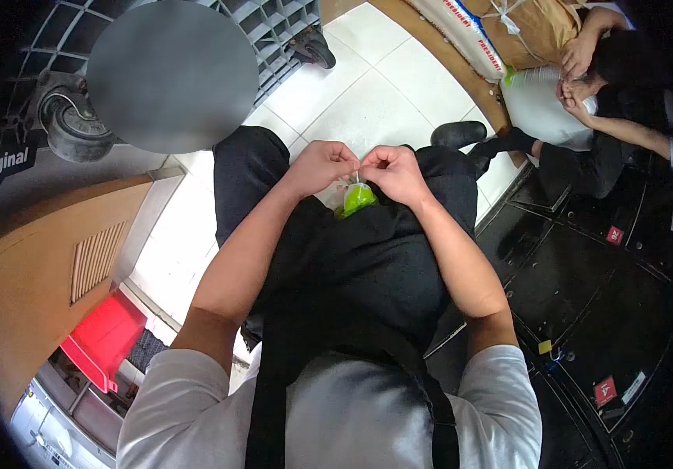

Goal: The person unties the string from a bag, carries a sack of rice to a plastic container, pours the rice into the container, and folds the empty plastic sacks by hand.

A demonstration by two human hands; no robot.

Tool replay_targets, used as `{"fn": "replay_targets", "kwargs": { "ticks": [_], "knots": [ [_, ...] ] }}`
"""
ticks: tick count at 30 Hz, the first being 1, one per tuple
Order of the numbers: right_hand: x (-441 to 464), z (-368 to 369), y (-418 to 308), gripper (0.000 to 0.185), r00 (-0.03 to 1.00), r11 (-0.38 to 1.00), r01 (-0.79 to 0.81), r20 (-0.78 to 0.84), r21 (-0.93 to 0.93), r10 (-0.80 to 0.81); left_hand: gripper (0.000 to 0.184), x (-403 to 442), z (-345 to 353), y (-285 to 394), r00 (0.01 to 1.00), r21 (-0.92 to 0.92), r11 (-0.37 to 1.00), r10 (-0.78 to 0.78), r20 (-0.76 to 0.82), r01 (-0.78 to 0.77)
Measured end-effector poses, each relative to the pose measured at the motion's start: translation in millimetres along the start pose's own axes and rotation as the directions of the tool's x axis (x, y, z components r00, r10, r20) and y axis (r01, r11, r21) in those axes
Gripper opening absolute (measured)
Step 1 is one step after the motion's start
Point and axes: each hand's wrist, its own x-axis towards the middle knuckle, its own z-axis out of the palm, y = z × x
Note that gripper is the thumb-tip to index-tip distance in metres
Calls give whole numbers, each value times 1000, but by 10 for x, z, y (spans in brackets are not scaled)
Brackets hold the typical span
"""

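Note:
Over the lap, a small clear plastic bag with bright green contents [358, 198] hangs between the hands. My left hand [327, 168] is closed at the bag's gathered top, with thumb and fingertips pinched together. From the other side my right hand [393, 172] pinches the same top, its fingertips almost touching those of my left hand. The exact bit of plastic or tie between the fingertips is too small to make out.
A co-worker [610, 102] sits at the upper right, hands above a large white bag [543, 105]. Black lockers [586, 289] line the right side. Wheeled crates [274, 39] stand at the top. At left are a wooden door [47, 258] and a red bin [109, 336].

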Motion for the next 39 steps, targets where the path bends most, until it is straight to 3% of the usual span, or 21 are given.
{"fn": "replay_targets", "kwargs": {
  "ticks": [4, 24, 30, 32, 39],
  "knots": [
    [6, -6, -14, 3, 999, 1000, 4, 32, 9, -5, 12, 1, 11, -5, 1000, 49, 999, 20, -7, -20],
    [58, -12, 71, 4, 1000, 998, 2, 31, 69, -4, 12, -42, 24, 49, 997, -68, 995, -75, 9, 76],
    [50, -37, 43, 4, 1000, 995, -6, -8, -102, 5, 13, -36, 8, 36, 993, -9, 994, -112, -34, 112],
    [48, -39, 25, 5, 1000, 999, 16, -14, 29, -16, 14, -40, 18, 45, 993, -19, 994, -113, -29, 112],
    [25, -23, -17, 10, 999, 999, -15, 31, 35, 14, 15, -34, -9, 34, 990, 28, 989, -142, -2, 142]
  ]
}}
